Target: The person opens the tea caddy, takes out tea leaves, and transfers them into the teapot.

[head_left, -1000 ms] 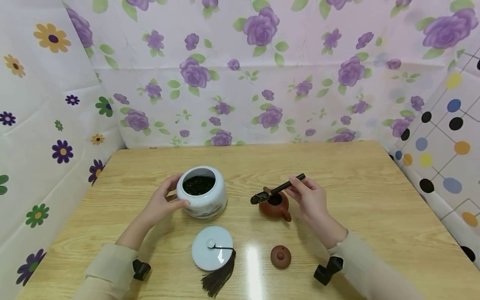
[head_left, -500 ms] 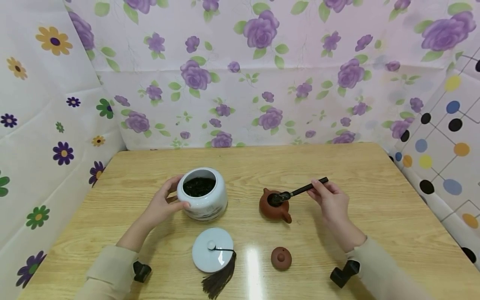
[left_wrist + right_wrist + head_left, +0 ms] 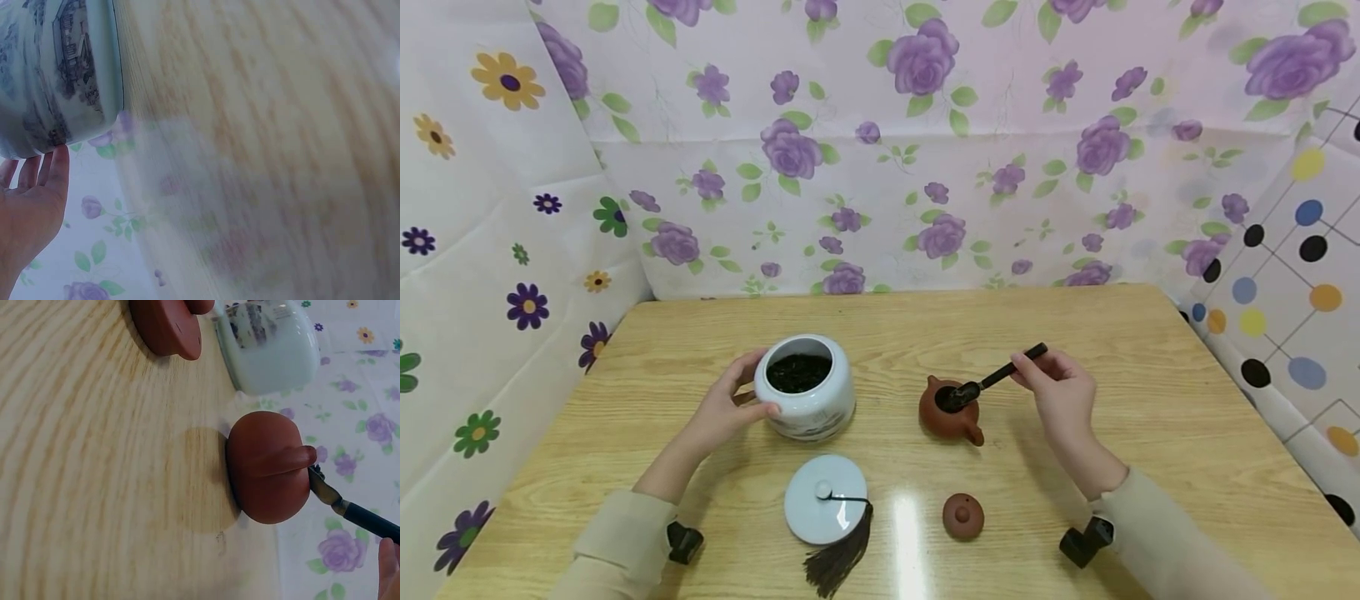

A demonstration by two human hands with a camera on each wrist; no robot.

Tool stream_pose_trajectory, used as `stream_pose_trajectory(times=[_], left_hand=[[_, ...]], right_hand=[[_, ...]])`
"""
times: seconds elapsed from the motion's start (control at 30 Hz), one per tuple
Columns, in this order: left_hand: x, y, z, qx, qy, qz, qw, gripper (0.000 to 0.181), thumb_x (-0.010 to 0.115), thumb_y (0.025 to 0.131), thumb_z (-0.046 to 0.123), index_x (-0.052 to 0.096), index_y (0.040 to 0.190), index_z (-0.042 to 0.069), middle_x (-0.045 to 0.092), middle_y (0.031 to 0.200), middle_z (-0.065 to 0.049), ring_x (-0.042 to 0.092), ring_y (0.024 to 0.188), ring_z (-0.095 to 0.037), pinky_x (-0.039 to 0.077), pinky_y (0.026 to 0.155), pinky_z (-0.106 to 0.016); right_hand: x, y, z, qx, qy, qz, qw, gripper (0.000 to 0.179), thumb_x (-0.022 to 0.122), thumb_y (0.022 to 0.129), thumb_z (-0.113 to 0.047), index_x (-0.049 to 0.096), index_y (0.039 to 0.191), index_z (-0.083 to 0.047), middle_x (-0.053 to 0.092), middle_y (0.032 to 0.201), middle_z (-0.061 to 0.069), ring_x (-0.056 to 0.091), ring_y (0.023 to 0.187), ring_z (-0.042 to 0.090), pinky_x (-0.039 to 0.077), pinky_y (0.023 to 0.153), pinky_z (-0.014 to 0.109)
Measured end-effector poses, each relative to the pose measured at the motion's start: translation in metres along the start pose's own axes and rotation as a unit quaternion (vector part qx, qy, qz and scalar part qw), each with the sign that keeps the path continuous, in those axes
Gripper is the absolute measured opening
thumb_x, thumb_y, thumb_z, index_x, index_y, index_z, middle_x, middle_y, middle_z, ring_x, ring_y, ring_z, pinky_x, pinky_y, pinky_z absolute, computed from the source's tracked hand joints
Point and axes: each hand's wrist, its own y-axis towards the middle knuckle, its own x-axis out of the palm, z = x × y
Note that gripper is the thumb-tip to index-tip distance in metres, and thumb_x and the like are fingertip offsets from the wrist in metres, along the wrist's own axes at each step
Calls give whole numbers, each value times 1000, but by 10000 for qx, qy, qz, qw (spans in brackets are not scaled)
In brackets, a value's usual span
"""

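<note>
My left hand (image 3: 722, 408) holds the side of a white porcelain jar (image 3: 808, 410), thumb at the front and fingers behind. Dark tea leaves (image 3: 799, 372) lie inside it. In the left wrist view the fingers (image 3: 57, 172) touch the jar's painted wall (image 3: 56, 75). My right hand (image 3: 1063, 400) pinches the black handle of a tea scoop (image 3: 1000, 374). The scoop's head rests over the opening of a small brown clay teapot (image 3: 946, 425), tilted down into it. From the right wrist view, the teapot (image 3: 265, 487) hides part of the scoop's head (image 3: 322, 487).
The jar's white lid (image 3: 825, 500) with a dark tassel (image 3: 838, 558) lies in front of the jar. A brown teapot lid (image 3: 962, 517) lies in front of the teapot. The wooden table (image 3: 715, 325) ends at a flowered cloth backdrop (image 3: 865, 192).
My right hand has moved right, bringing the scoop's head from left of the teapot's opening to over it; most recently the handle has tipped up slightly. The left hand and jar stay put.
</note>
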Motion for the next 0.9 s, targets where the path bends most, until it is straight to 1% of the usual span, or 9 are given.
stream_pose_trajectory(times=[0.07, 0.13, 0.2, 0.3, 0.4, 0.5, 0.57, 0.77, 0.9], left_hand=[[0, 0, 0, -11, -9, 3, 10000, 77, 73, 83, 9, 30, 147, 6, 42, 141, -20, 42, 127, -34, 43, 91, -13], [0, 0, 0, -19, 13, 8, 10000, 77, 73, 83, 9, 30, 147, 6, 42, 141, -20, 42, 127, -34, 44, 92, -16], [0, 0, 0, -12, 37, 10, 10000, 77, 73, 83, 9, 30, 147, 6, 42, 141, -20, 42, 127, -34, 45, 94, -20], [0, 0, 1, -9, 57, -1, 10000, 77, 73, 83, 9, 30, 147, 7, 42, 141, -19, 42, 127, -34, 46, 96, -27], [0, 0, 1, -12, 52, -16, 10000, 77, 73, 84, 9, 30, 147, 7, 42, 141, -19, 42, 127, -34, 46, 98, -32], [0, 0, 1, -1, 41, -8, 10000, 77, 72, 84, 9, 30, 147, 6, 42, 141, -20, 42, 127, -34, 46, 99, -37], [0, 0, 1, 7, 33, -6, 10000, 77, 72, 84, 9, 30, 147, 6, 42, 142, -20, 42, 127, -35, 46, 99, -37], [0, 0, 0, 39, -34, -16, 10000, 77, 72, 83, 8, 30, 147, 5, 41, 142, -20, 41, 128, -35, 43, 91, -14], [0, -1, 0, 34, -37, -20, 10000, 77, 72, 84, 8, 30, 147, 6, 41, 142, -20, 41, 128, -35, 42, 90, -12]], right_hand=[[2, -1, -3, -101, -236, -104, 9996, 17, 76, 80, -10, 68, 89, 3, 65, 73, -3, 68, 68, 8, 58, 71, 23], [3, -2, -3, -328, -600, -156, 9975, 19, 77, 80, -13, 69, 89, 2, 65, 74, -5, 67, 68, 8, 58, 70, 23], [4, -3, -3, -650, -984, -175, 9929, 20, 78, 79, -16, 70, 88, 0, 65, 72, -8, 65, 67, 7, 57, 67, 21], [5, -4, -3, -1128, -1463, -168, 9826, 19, 79, 79, -19, 71, 85, -2, 65, 71, -13, 63, 66, 6, 53, 61, 18], [7, -6, -5, -1379, -1572, -221, 9776, 17, 78, 79, -15, 71, 85, -1, 64, 71, -16, 62, 67, 3, 51, 60, 16], [9, -7, -7, -1356, -1518, -265, 9787, 16, 77, 79, -10, 70, 86, 2, 63, 72, -17, 61, 67, 0, 52, 61, 14], [10, -8, -10, -1277, -1526, -243, 9797, 15, 76, 80, -8, 70, 87, 3, 63, 72, -17, 61, 67, -1, 51, 60, 13], [10, -9, -13, -1132, -1426, -164, 9832, 15, 76, 80, -8, 69, 86, 4, 62, 70, -15, 60, 64, 0, 51, 60, 14], [7, -4, -10, -1144, -1155, -169, 9866, 18, 75, 82, -11, 67, 88, 4, 63, 72, -11, 63, 65, 4, 55, 64, 19]])
